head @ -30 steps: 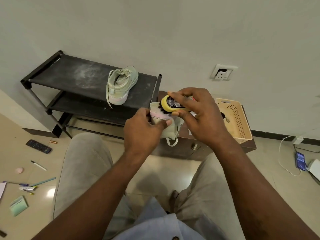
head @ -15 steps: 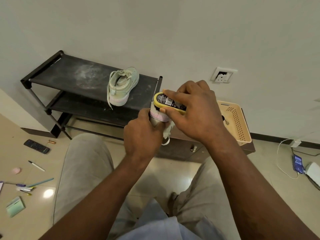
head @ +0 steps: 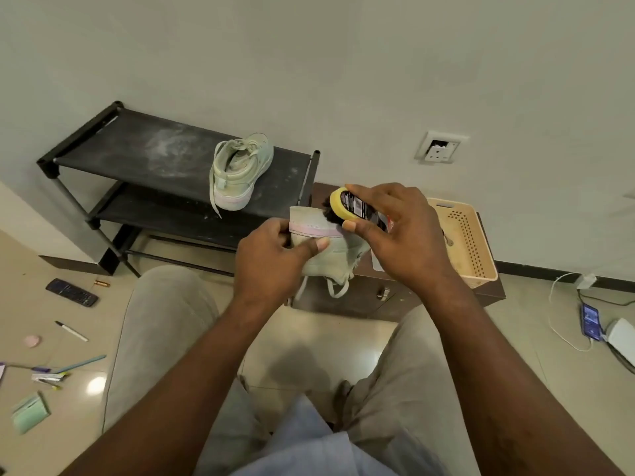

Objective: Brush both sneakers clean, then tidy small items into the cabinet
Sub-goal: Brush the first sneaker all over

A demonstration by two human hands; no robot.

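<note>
My left hand point(head: 275, 259) grips a pale green sneaker point(head: 326, 249) turned sole-up in front of me, its pink-edged sole facing upward. My right hand point(head: 402, 235) holds a yellow-backed brush point(head: 347, 204) with dark bristles pressed against the sole's right end. The second pale green sneaker point(head: 238, 171) stands upright on the top shelf of a black shoe rack point(head: 137, 152), its lace hanging over the edge. A dark brown low cabinet point(head: 388, 297) sits behind the held shoe, largely hidden by my hands.
A beige perforated basket point(head: 464, 235) rests on the cabinet's right side. Scattered on the floor at left lie a remote point(head: 72, 292), a battery point(head: 102, 283), a marker point(head: 71, 330), pens point(head: 51, 374), a pink eraser point(head: 32, 340) and a green notepad point(head: 31, 412). A charging phone point(head: 590, 320) lies at right.
The brush has swept back across the sole, lifting its yellow back into view again. My left hand has turned the sneaker slightly, showing more of the sole.
</note>
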